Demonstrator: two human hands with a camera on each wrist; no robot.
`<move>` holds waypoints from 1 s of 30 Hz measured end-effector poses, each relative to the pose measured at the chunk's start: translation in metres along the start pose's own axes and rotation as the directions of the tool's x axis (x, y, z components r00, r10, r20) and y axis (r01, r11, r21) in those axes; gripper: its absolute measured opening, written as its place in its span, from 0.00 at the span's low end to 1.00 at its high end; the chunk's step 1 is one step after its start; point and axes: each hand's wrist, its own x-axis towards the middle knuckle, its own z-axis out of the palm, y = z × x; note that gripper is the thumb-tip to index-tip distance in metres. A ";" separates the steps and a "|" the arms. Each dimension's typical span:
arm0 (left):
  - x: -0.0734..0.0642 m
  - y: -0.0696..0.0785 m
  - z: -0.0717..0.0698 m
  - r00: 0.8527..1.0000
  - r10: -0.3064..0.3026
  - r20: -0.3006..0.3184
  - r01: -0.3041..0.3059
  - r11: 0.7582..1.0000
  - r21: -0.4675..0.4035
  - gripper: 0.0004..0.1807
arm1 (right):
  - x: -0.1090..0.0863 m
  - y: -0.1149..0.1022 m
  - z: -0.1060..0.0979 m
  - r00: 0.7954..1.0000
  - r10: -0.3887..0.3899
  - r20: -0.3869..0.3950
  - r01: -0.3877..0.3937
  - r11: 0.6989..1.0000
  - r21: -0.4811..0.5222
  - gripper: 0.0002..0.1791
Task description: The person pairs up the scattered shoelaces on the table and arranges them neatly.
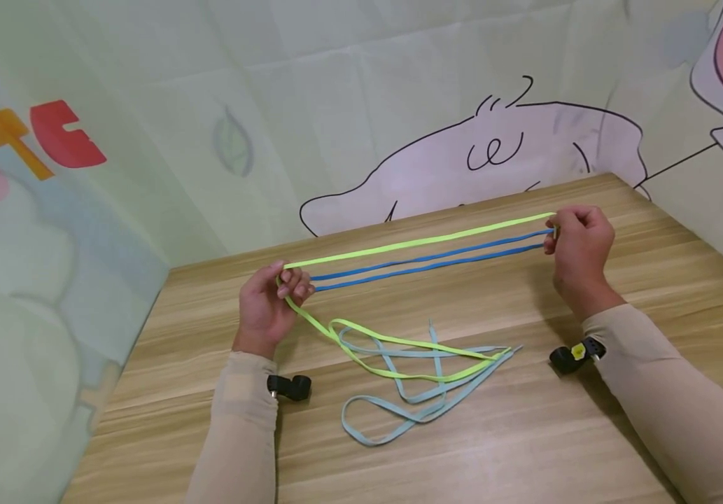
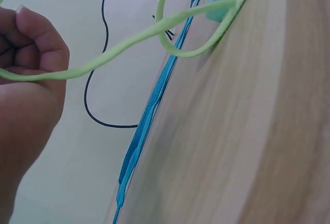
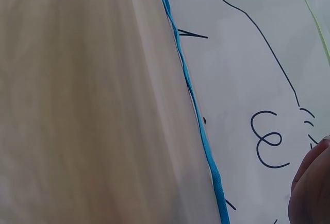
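A yellow-green flat shoelace (image 1: 424, 241) stretches nearly straight between my two raised hands. My left hand (image 1: 267, 308) pinches one part of it between thumb and curled fingers; from there the lace hangs down to the tabletop. My right hand (image 1: 581, 252) pinches the other end of the taut span. Below that span, two parallel strands of blue shoelace (image 1: 430, 266) lie along the far part of the table. In the left wrist view the blue lace (image 2: 149, 108) rests on the wood, apart from the left hand. Only part of the right hand (image 3: 312, 188) shows in its wrist view.
A pale blue shoelace (image 1: 370, 442) lies in loose loops on the wooden table (image 1: 512, 434), partly under the yellow-green one's loop. Behind the table's far edge hangs a printed cloth backdrop (image 1: 367, 105). A black camera (image 1: 288, 387) is strapped to each wrist.
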 end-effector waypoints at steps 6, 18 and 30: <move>0.001 0.000 0.001 1.000 -0.002 0.000 0.002 1.000 0.008 0.23 | 0.002 -0.003 -0.003 1.000 -0.001 -0.004 0.001 1.000 -0.011 0.06; 0.001 0.005 -0.007 0.996 -0.012 -0.085 0.014 1.000 0.026 0.24 | 0.003 -0.006 -0.012 0.974 0.040 0.223 0.011 0.975 -0.224 0.05; -0.001 0.007 -0.007 0.987 0.015 -0.163 -0.004 0.998 0.064 0.23 | 0.013 -0.012 -0.026 0.937 0.118 0.328 0.043 0.894 -0.446 0.13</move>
